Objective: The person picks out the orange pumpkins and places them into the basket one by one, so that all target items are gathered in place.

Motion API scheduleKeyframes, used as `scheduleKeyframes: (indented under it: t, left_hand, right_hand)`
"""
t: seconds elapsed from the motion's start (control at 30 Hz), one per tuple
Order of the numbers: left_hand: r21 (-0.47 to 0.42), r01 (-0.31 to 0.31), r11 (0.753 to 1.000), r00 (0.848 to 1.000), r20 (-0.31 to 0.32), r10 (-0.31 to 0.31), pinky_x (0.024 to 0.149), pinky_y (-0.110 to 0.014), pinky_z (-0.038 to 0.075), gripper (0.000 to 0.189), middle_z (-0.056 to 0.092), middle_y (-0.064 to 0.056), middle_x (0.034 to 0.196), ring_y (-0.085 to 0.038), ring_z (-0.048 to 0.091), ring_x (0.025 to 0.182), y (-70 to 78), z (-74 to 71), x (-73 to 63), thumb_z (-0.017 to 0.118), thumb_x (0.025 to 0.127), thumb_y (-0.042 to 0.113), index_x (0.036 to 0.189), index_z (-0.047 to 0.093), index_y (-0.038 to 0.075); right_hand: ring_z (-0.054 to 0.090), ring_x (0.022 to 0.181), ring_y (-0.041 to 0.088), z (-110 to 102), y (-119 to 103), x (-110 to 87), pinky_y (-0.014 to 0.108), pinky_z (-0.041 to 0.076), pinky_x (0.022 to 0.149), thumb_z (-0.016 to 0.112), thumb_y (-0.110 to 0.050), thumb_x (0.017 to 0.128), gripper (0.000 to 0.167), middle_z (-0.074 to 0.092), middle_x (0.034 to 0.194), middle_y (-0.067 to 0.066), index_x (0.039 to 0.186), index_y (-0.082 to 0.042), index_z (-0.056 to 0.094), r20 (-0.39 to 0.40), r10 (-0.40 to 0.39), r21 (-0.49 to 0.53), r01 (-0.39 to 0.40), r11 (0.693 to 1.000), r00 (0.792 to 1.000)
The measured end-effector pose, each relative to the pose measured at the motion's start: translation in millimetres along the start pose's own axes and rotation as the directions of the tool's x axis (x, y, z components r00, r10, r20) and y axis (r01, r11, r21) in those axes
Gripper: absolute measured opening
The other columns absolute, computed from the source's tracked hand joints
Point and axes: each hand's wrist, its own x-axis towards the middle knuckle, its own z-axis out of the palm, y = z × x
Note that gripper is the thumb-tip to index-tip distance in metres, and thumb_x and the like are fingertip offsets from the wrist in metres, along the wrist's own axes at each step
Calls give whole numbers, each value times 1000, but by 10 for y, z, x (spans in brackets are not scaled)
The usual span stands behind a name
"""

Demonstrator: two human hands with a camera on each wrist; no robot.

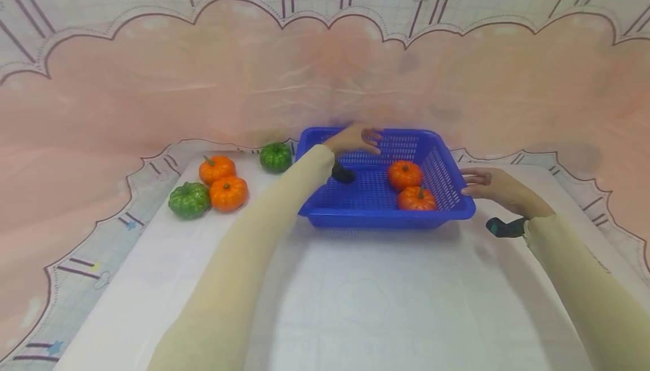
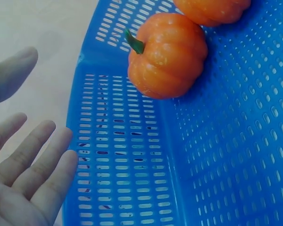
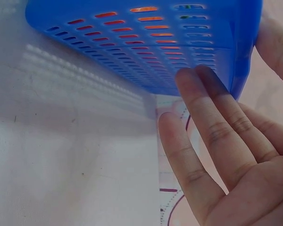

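A blue plastic basket (image 1: 370, 219) with slotted walls stands on the white table, two small orange pumpkins (image 1: 404, 175) (image 2: 167, 56) in its right part. My left hand (image 1: 352, 138) (image 2: 23, 174) is over the basket's back part, fingers spread, holding nothing. At the basket's right side is my right hand (image 1: 500, 189) (image 3: 236, 141); its fairly straight fingers reach the outer wall and rim, and the thumb lies near the rim. Whether the fingers press on the wall is hard to tell.
Left of the basket lie two orange pumpkins (image 1: 228, 193), a green pumpkin (image 1: 189, 200) beside them and another green pumpkin (image 1: 276, 157) near the table's back edge. A pink and white patterned cloth (image 1: 203, 89) hangs behind the table (image 1: 355, 303).
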Motion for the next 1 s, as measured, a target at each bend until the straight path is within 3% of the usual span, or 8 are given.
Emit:
scheduleKeyframes:
  t: [0.33,0.6,1.0]
  left_hand:
    - [-1,-3,1000,1000,15,3,107,-38,42,68,41,-20,145,-33,43,132,80,-105,-153,64,86,1,145,32,4]
    - [36,-46,998,999,22,45,108,-37,42,66,41,-23,144,-36,44,131,146,-211,-268,62,87,1,145,31,0]
    - [2,-63,998,998,11,63,108,-38,41,65,38,-22,147,-37,42,132,156,-359,-508,60,87,1,145,30,2]
  right_hand:
    - [37,131,48,8,-19,-40,62,31,107,59,-36,91,79,32,146,30,148,0,18,-3,27,-1,-27,1000,1000]
    - [36,131,49,15,18,-32,62,32,106,58,-37,92,79,31,146,31,148,1,17,-4,35,-18,-35,999,999]
    - [34,132,49,14,47,-20,62,31,106,59,-38,91,82,28,148,31,149,1,16,3,49,-18,-49,999,999]
